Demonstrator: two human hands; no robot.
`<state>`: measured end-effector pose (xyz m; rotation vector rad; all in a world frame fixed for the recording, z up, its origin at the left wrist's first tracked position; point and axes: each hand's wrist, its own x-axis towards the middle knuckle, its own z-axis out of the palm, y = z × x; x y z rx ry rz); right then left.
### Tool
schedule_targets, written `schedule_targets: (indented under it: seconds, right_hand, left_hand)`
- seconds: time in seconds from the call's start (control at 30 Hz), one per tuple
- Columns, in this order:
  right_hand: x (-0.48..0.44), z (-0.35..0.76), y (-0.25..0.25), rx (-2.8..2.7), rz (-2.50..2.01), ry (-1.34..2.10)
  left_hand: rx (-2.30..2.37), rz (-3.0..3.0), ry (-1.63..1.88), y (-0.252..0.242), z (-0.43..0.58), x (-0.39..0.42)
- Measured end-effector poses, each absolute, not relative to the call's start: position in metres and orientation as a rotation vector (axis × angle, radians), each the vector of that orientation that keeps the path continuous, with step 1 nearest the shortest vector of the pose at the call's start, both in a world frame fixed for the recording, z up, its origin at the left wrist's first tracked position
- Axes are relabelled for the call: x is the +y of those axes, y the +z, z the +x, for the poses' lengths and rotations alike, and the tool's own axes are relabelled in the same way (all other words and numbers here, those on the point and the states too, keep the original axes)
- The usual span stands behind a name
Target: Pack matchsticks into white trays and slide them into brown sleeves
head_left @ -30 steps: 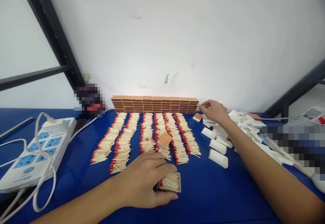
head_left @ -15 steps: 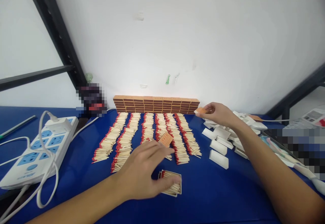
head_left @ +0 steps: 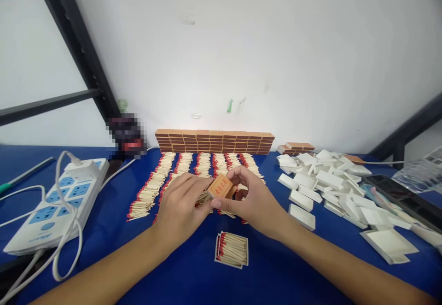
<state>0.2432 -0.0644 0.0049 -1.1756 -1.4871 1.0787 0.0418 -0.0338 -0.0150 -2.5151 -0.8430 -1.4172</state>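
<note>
My left hand and my right hand meet at the middle, both closed around an orange matchbox with red lettering on its top. A second orange edge shows under it by my right fingers; whether it is another box I cannot tell. Matchsticks show beside my left fingertips, but I cannot tell if they are held. Below my hands, matchbox trays filled with red-tipped matches lie stacked, slightly offset. Behind my hands, several rows of loose matches run toward the wall, partly hidden.
A wall of stacked matchboxes stands at the back, with a smaller stack to its right. White empty trays are heaped at right, near a dark phone-like device. A power strip with looping white cables lies at left.
My right hand has come from the small stack at the back right to the middle and joined my left hand at the matchbox. My left hand has moved up, uncovering the filled trays.
</note>
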Motion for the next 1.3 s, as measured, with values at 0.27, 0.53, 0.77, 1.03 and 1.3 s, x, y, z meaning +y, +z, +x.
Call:
schedule_targets:
  seconds: [0.27,0.53,0.77,1.03,1.3]
  right_hand:
    - [-0.061,0.239,0.004,-1.412,-1.169,1.028]
    - [-0.061,0.245,0.005,-1.566,-1.18,0.979]
    - [-0.027,0.291,0.025,-1.541,-1.314,0.766]
    - [0.036,0.425,0.02,-1.124,-1.872,0.252]
    - [0.033,0.413,0.031,-1.149,-1.699,0.391]
  left_hand:
    - [-0.928,-2.489,-1.481,-0.011,0.048,-0.04]
    - [-0.983,-2.617,-1.456,-0.019,0.045,-0.033]
    - [-1.105,-2.526,-1.312,-0.021,0.039,-0.026]
    - [-0.983,-2.634,-1.383,-0.015,0.045,-0.038]
    - [-0.931,-2.701,-1.381,-0.016,0.046,-0.043]
